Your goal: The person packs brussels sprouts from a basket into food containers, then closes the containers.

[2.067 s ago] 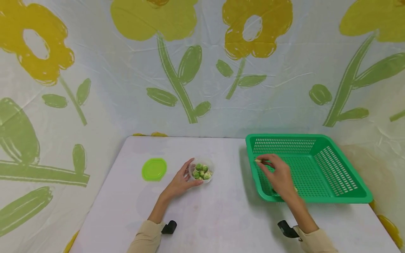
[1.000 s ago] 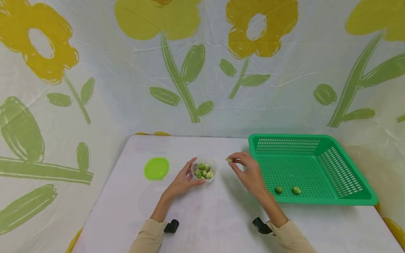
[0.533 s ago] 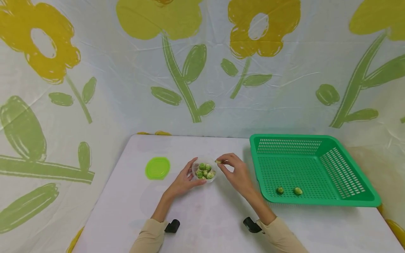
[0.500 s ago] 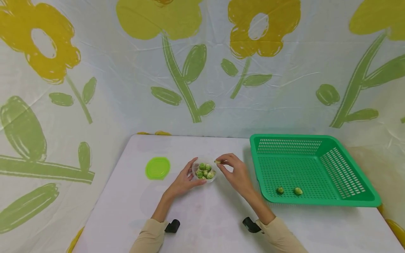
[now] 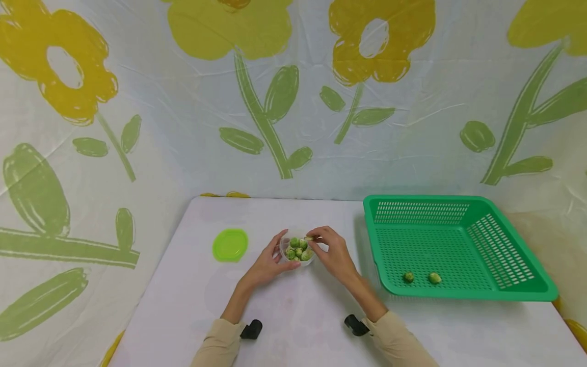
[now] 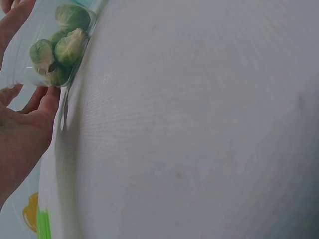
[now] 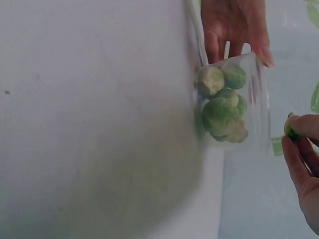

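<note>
A clear plastic tub (image 5: 284, 248) with several Brussels sprouts (image 5: 298, 250) inside stands near the table's middle. My left hand (image 5: 266, 266) curls round the tub's left side, thumb at the front, fingers behind. In the left wrist view the hand (image 6: 22, 134) grips the tub's wall. My right hand (image 5: 335, 255) is at the tub's right rim. Between its thumb and fingertips it pinches one Brussels sprout (image 7: 290, 128), mostly hidden by the fingers in the head view. The right wrist view has this sprout just above and beside the tub's mouth.
A green perforated basket (image 5: 463, 294) stands on the right, with two Brussels sprouts (image 5: 434, 278) near its front left corner. A lime-green lid (image 5: 230, 245) lies flat left of the tub. Flower-printed cloth (image 5: 192, 127) hangs behind the white table (image 5: 293, 326).
My right hand has moved left from over the green basket to the tub's rim, carrying a pinched sprout. The left hand has stayed round the tub.
</note>
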